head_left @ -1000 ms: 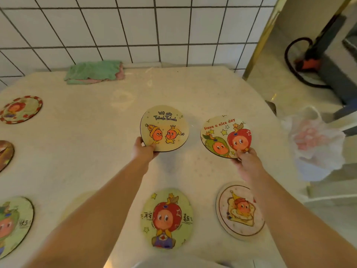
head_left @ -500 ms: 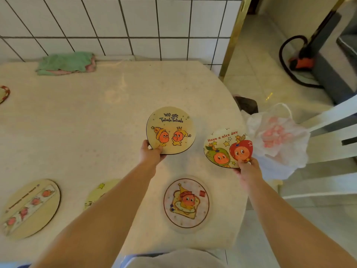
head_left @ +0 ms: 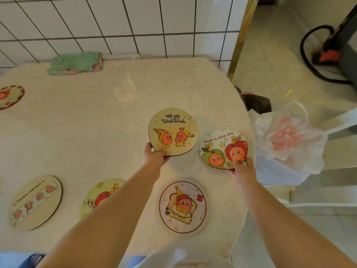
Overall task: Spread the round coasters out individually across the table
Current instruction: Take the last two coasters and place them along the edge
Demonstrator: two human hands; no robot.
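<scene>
My left hand (head_left: 154, 157) and right hand (head_left: 243, 167) each pinch a coaster's near rim, Twinkle coaster (head_left: 173, 131) and nice-day coaster (head_left: 222, 149); they look stiff and light.

You're in a home, most likely a kitchen or dining corner. The far wall (head_left: 135, 20) is white square tile with dark grout, running right behind a pale speckled stone table (head_left: 87, 122) with a rounded right edge. A crumpled green and pink cloth (head_left: 76, 63) lies at the table's far side, against the wall. On your right, glossy cream floor tiles (head_left: 274, 60), a brass-coloured corner trim (head_left: 241, 35) and part of a white chair (head_left: 332, 190) with a thin plastic bag (head_left: 289, 140) on it. Far right, a black hose (head_left: 309, 55) loops on the floor. Cartoon-printed round coasters (head_left: 183, 206) on the table fit a household setting.
</scene>
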